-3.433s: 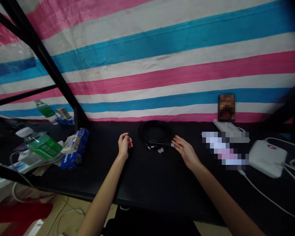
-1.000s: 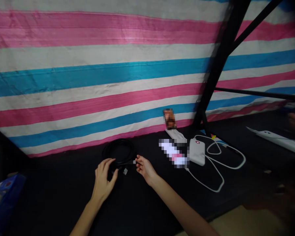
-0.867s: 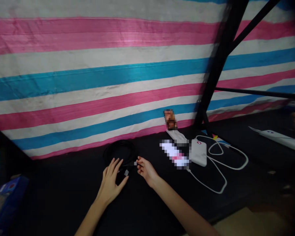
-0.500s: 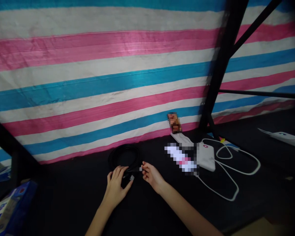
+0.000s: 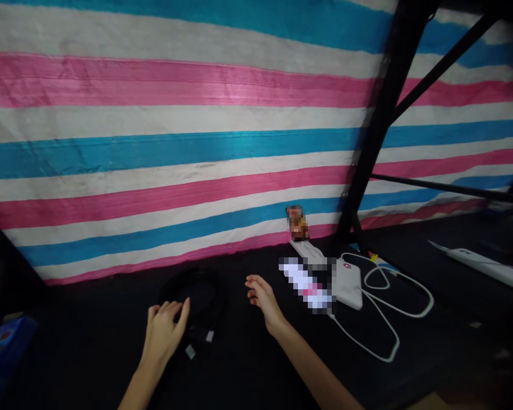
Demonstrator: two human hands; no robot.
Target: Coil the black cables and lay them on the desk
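Observation:
A coiled black cable (image 5: 219, 285) lies on the black surface, low and left of centre. Its two end connectors, a light metal plug (image 5: 190, 351) and a second plug (image 5: 210, 336), rest on the near side of the coil. My left hand (image 5: 165, 330) is at the coil's left side, fingers curled round the cable; the contact is partly hidden in the dark. Off to the right of the coil, my right hand (image 5: 263, 299) hovers with slightly bent, separated fingers and nothing in them. A white power bank (image 5: 349, 287) lies farther right.
A white cable (image 5: 395, 336) loops around beside the power bank, near a blurred-out bright item (image 5: 305, 285). Black frame posts (image 5: 370, 136) stand before a striped sheet (image 5: 175, 148). A blue box (image 5: 8, 353) sits at left, a white flat device (image 5: 491, 265) at far right.
My right hand has let go of the cable's plug, which now lies by the coil. The coil and my left hand have shifted left and nearer. The view has tilted slightly.

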